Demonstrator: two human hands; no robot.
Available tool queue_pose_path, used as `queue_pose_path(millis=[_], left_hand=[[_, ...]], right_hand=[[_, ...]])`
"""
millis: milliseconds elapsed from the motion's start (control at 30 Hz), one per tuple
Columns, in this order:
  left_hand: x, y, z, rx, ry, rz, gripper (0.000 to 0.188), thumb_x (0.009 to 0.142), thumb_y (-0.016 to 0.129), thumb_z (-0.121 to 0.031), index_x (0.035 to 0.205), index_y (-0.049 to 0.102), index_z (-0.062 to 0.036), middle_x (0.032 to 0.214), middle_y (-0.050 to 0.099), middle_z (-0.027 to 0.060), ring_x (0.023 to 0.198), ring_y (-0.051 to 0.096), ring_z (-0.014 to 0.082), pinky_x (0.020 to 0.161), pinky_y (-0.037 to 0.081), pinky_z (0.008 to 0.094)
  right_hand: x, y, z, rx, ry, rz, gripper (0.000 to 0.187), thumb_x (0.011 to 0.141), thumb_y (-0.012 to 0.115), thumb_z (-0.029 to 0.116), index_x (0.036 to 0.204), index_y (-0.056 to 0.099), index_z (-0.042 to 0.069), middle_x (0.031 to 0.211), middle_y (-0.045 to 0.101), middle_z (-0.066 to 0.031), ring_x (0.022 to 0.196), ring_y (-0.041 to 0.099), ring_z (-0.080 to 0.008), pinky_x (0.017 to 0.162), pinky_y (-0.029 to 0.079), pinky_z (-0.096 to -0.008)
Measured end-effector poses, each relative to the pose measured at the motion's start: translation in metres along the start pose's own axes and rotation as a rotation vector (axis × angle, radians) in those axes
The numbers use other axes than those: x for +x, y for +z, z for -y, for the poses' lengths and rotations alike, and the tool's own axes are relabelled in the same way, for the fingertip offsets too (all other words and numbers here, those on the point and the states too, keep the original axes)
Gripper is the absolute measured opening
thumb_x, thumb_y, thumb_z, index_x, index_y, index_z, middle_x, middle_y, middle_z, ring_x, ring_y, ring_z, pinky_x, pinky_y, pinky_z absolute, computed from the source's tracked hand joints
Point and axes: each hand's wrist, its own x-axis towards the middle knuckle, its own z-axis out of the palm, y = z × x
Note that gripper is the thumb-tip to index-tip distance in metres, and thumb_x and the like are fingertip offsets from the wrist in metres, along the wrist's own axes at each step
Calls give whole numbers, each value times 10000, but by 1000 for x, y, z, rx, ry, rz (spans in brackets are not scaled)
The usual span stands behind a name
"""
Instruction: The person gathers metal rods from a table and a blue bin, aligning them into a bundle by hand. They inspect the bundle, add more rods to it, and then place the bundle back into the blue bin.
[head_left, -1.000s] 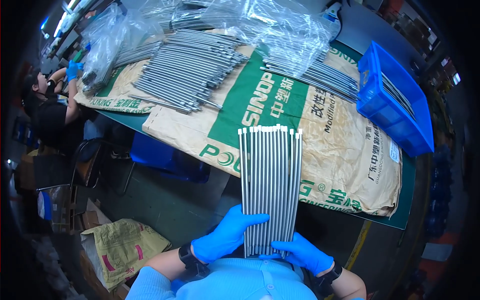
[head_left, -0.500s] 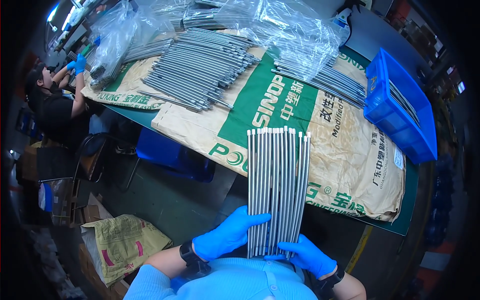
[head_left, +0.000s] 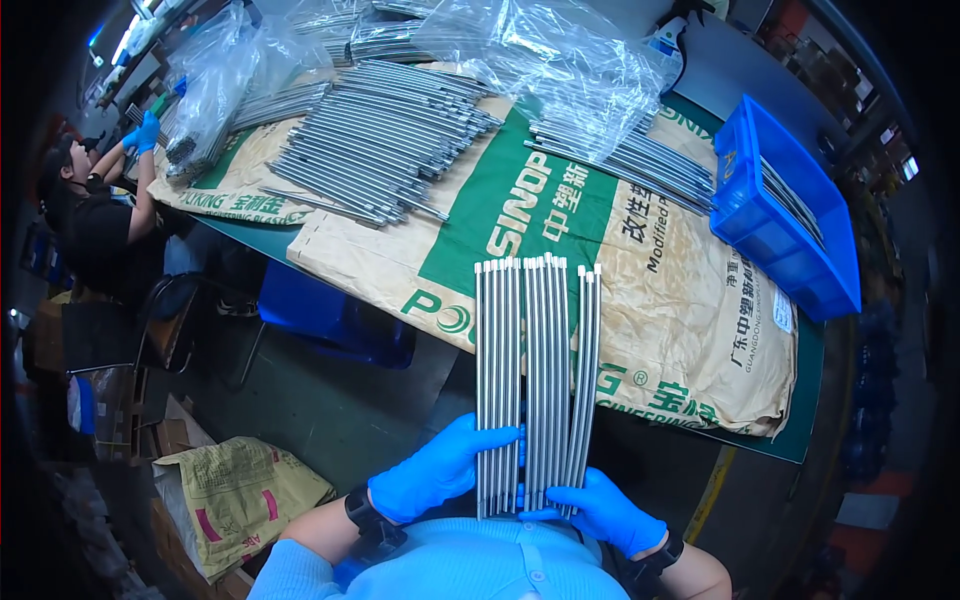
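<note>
A flat row of slim metal rods (head_left: 546,380), silvery with pale tips, stands upright in front of my body. It is split into three groups by narrow gaps. My left hand (head_left: 432,468), in a blue glove, is closed round the row's left edge, its thumb lying across the front. Lower down, my right hand (head_left: 606,512), gloved alike, grips the rods near their bottom ends on the right side. The fingers behind the rods are mostly hidden. The rods' tops overlap the view of the table's near edge.
A big pile of rods (head_left: 375,140) lies on brown-and-green sacks (head_left: 690,300) covering the table. More rods (head_left: 640,165) lie under clear plastic (head_left: 560,70). A blue bin (head_left: 735,185) at the right holds several rods. A co-worker (head_left: 105,210) sits far left, near a blue stool (head_left: 320,315).
The rods have parted into separate groups, with wider gaps between them. Both hands keep their hold. The whole view has shifted a little.
</note>
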Motion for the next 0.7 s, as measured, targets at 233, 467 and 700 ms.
queue_pose_path(millis=[233, 467, 700], left_hand=[[0, 4, -3, -71, -42, 2, 372, 855, 550, -68, 1205, 472, 30, 1123, 576, 171, 983, 606, 246, 864, 505, 378], [2, 7, -11, -203, -206, 12, 434, 851, 569, -145, 1232, 449, 24, 1154, 560, 180, 1011, 586, 268, 903, 460, 427], [5, 5, -11, -199, -240, 21, 458, 847, 565, -150, 1253, 430, 14, 1180, 545, 186, 1039, 566, 273, 926, 432, 443]], right_hand=[[-6, 13, 5, -93, -7, -92, 419, 849, 550, 19, 1237, 417, -67, 1155, 530, -210, 1019, 577, -302, 886, 499, -428], [-8, 22, 7, -132, -14, -154, 370, 865, 528, 28, 1210, 437, -70, 1155, 532, -200, 995, 586, -294, 890, 499, -428], [-14, -1, -1, -43, -65, -224, 347, 878, 505, 40, 1203, 449, -68, 1141, 547, -177, 981, 593, -257, 888, 492, -403]])
